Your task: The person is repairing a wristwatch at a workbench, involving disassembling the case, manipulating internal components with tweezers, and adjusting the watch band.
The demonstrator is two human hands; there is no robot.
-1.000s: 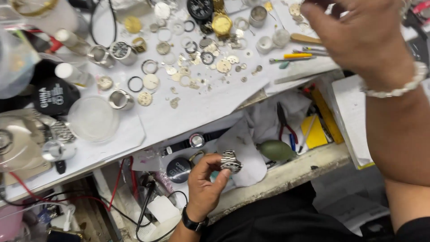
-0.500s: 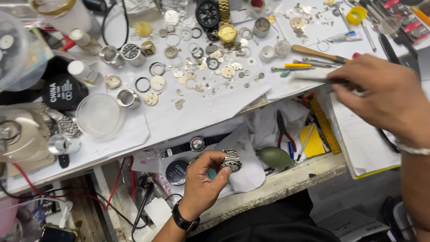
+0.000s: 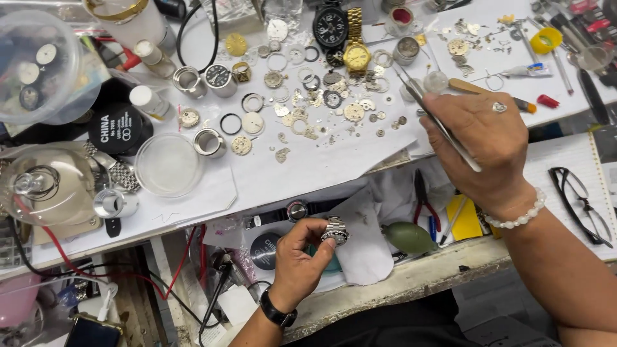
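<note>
Right hand [image 3: 488, 144] pulled back from table's far edge, gripping slim steel tweezers [image 3: 437, 119]; left hand [image 3: 302, 257] pinches round silver watch case [image 3: 335, 230].

Left hand [image 3: 302, 254] sits low and near, fingers curled shut (wrist bent upward); right hand [image 3: 482, 144] reaches far right, fingers pinched.

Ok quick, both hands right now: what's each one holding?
Left hand: closed on a small silver watch case.
Right hand: closed around metal tweezers, tips toward the scattered watch parts.
</note>
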